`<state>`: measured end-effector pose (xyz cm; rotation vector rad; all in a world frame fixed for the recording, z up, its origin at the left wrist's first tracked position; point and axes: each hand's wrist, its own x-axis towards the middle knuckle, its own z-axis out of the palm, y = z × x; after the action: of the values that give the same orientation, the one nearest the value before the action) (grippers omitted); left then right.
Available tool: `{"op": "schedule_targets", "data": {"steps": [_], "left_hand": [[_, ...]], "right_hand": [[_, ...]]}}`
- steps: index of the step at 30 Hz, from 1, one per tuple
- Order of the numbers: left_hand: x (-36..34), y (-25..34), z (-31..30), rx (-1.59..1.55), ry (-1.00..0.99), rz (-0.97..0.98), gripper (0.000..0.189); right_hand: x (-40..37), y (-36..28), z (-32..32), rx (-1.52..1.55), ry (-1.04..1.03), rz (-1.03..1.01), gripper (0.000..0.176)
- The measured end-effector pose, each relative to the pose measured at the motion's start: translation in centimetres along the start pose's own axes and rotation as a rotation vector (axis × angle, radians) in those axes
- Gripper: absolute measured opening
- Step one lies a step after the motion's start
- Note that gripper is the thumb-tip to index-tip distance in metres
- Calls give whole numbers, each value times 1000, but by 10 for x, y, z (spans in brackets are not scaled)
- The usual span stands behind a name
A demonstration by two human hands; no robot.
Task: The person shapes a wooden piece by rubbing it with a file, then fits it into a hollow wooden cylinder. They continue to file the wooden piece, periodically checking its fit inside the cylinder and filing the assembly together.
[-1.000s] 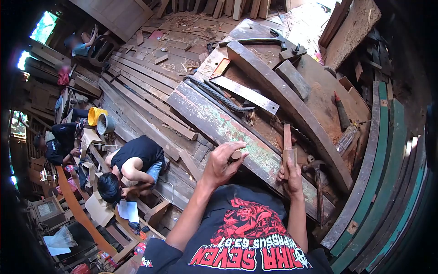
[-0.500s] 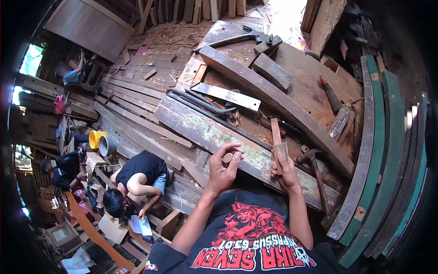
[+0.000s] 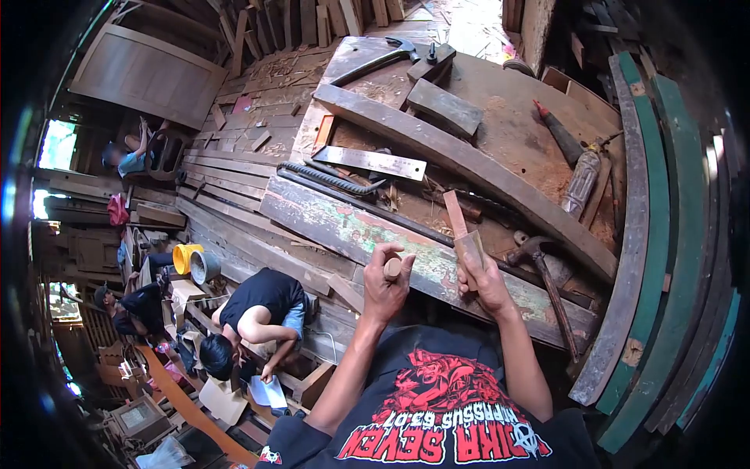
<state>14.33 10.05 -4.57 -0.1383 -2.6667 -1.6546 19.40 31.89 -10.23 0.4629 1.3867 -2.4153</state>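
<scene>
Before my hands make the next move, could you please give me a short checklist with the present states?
1. Left hand holds the round wooden piece: ok.
2. Right hand holds the wooden strip: ok.
3. These two pieces apart: ok.
4. Workbench free of loose tools: not ok, a hammer lies near the right hand.
5. Crouching person clear of both hands: ok.
6. Far end of round wooden piece sound: cannot tell, hidden.

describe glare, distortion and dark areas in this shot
In the head view, glare washes out the bright patch at top, black vignetting swallows the corners, lens warp probably bows the green board; left hand and right hand look fairly sharp.
</scene>
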Motion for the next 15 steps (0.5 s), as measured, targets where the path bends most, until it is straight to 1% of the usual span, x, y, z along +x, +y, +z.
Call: {"op": "schedule_targets", "data": {"steps": [1, 4, 5, 8, 9, 12, 15], "left_hand": [[1, 5, -1, 5, 31, 37, 25], [2, 5, -7, 94, 31, 177, 21], [2, 1, -8, 63, 22, 115, 29], [10, 6, -11, 52, 39, 226, 33], [13, 13, -13, 36, 32, 211, 36], [20, 24, -21, 28, 35, 325, 37], [24, 41, -34, 44, -39, 291, 36]], "right_hand": [[0, 1, 0, 3, 7, 13, 39], [1, 1, 1, 15, 25, 17, 38], [1, 1, 1, 23, 26, 7, 37], [-1, 6, 1, 45, 47, -16, 37], [0, 6, 1, 47, 52, -22, 37], [0, 6, 6, 67, 95, -31, 37], [-1, 3, 10, 77, 117, -24, 39]]}}
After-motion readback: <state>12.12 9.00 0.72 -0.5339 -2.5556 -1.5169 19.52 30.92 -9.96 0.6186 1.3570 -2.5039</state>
